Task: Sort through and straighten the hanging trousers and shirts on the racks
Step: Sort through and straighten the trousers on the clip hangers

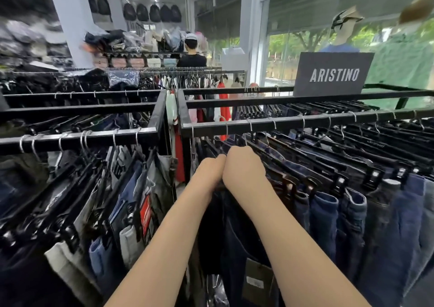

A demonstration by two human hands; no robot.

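From the head view, my left hand (209, 171) and right hand (244, 169) sit pressed together, knuckles touching, at the top of a pair of dark trousers (232, 231) that hangs at the near left end of the right rack (293, 123). On both hands the fingers bend down and away from me into the hanger tops, so I see only the backs and knuckles. I cannot tell whether either hand grips the waistband or a hanger. The trousers drop straight below my wrists, between my forearms, with a brown card tag (254, 281) low on them. Just beside my right hand a packed row of blue jeans (352, 212) on black clip hangers crowds in to the right. Across a narrow gap to my left stands the left rack (94, 137) with grey and blue trousers (131, 203), one bearing a red tag (145, 215). Beyond, an ARISTINO sign (333, 75) sits on the right rack, a mannequin (345, 31) behind it, and a person in a black shirt (191, 55) stands well back.
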